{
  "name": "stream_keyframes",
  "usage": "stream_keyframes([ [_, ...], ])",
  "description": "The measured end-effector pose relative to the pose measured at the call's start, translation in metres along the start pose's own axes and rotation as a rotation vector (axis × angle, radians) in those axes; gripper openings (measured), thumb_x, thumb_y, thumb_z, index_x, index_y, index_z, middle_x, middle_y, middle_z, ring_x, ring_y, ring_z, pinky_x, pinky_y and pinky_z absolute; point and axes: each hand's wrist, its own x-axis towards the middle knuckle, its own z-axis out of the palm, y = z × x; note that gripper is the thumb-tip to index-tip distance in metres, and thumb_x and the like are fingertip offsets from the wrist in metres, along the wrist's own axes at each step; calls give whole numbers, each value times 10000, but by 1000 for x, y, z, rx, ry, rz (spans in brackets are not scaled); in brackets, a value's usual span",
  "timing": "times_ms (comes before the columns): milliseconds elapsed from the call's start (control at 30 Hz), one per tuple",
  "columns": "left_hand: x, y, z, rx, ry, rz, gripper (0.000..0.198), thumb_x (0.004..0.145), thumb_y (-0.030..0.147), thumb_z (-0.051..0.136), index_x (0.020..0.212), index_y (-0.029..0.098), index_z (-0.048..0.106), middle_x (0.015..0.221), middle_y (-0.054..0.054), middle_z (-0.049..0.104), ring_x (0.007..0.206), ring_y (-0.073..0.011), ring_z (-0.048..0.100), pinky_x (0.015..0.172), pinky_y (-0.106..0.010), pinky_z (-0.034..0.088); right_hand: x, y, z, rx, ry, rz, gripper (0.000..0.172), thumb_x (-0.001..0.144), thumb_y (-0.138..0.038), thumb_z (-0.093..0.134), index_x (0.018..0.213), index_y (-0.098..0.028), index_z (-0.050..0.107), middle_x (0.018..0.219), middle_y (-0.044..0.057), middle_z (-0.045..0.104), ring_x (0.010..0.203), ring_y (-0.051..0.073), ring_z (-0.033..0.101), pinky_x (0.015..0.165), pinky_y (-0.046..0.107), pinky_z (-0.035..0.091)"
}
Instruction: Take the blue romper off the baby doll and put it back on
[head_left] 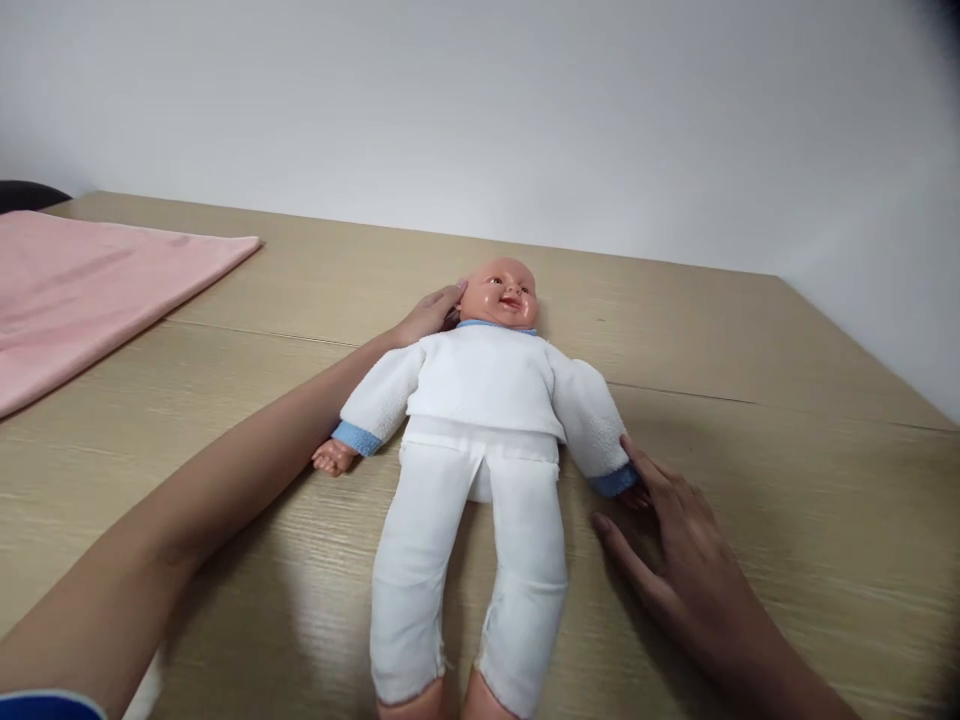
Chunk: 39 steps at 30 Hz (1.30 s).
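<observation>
A baby doll [484, 385] lies on its back on the wooden table, head toward the wall and legs toward me. It wears a white fleece top with blue cuffs and collar, over a white cloth body. My left hand [429, 312] rests against the side of the doll's head [501, 292], fingers stretched out and partly hidden behind it. Beside the doll's arm on the right, my right hand [679, 530] has its thumb and fingers apart. Its fingertips touch the sleeve near the blue cuff [613, 481]. The doll's feet are out of frame.
A folded pink cloth [97, 290] lies on the table [810, 480] at the left. A white wall [480, 120] stands behind the table's far edge. Part of a dark rounded object [30, 192] shows at the far left.
</observation>
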Motion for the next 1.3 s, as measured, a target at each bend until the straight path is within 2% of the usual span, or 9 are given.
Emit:
stream_keyframes([
  [200, -15, 12, -14, 71, 164, 28, 347, 909, 473, 839, 1080, 190, 731, 1186, -91, 794, 1192, -223, 733, 1123, -365, 544, 3, -7, 0, 14, 59, 32, 745, 1084, -442, 585, 1738, -256, 279, 1616, 200, 499, 1473, 389, 542, 1169, 609, 530],
  [367, -64, 23, -29, 135, 274, 93, 444, 804, 569, 879, 948, 193, 692, 1296, -124, 745, 1237, -252, 687, 1160, -421, 515, 7, -18, -4, 13, 232, -38, 744, 1050, -394, 643, 1703, -207, 339, 1634, 228, 489, 1544, 420, 465, 1242, 678, 432],
  [567, -140, 47, -28, 386, 371, 361, 432, 828, 501, 834, 719, 227, 517, 1152, -100, 734, 1306, -281, 631, 1130, -422, 509, 1, -57, -34, 205, 410, -212, 17, 1030, -242, 659, 1024, -234, 645, 1238, 135, 720, 1205, 315, 697, 1091, 555, 551],
  [800, -278, 81, 76, 599, 427, 754, 364, 915, 307, 785, 1218, 306, 581, 1361, -58, 684, 1149, -233, 701, 1056, -451, 585, -104, -118, -43, 226, 524, -593, 203, 861, -46, 662, 917, -229, 594, 1008, 61, 725, 920, 198, 730, 804, 350, 670],
  [900, -367, 35, 130, 646, 335, 1008, 571, 1020, 298, 621, 1526, 471, 423, 1413, -46, 662, 1208, -271, 697, 1071, -554, 593, -164, -120, -18, 276, 536, -699, 272, 788, -8, 613, 934, -237, 618, 936, -1, 725, 802, 153, 744, 745, 296, 700],
  [1033, -449, -54, 155, 745, -49, 1133, 323, 916, 280, 729, 1103, 537, 674, 868, 81, 761, 682, -189, 687, 680, -379, 637, -235, -91, 26, 321, 427, -265, 329, 882, -33, 597, 1124, -256, 622, 995, 49, 762, 833, 211, 789, 685, 346, 707],
  [1133, -471, -99, 141, 923, -334, 821, 191, 1011, 224, 600, 1157, 309, 691, 923, -38, 784, 789, -209, 698, 777, -388, 615, -271, -64, 56, 221, 237, 4, 368, 968, -211, 667, 1332, -233, 623, 1182, 125, 777, 1080, 294, 799, 867, 446, 708],
  [1233, -476, -124, 118, 921, -286, 173, 248, 1115, 287, 484, 1220, 260, 706, 1204, -98, 773, 1152, -249, 713, 1050, -426, 582, -282, -57, 74, 201, 36, 108, 555, 959, -369, 747, 1478, -233, 605, 1331, 160, 761, 1210, 352, 756, 984, 531, 666],
  [1300, -474, -135, 106, 871, -230, -52, 331, 1106, 422, 539, 1351, 256, 686, 1396, -130, 716, 1377, -302, 624, 1227, -498, 482, -280, -65, 77, 231, -75, 55, 374, 992, -329, 718, 1361, -271, 710, 1218, 104, 809, 1128, 310, 775, 991, 496, 654],
])
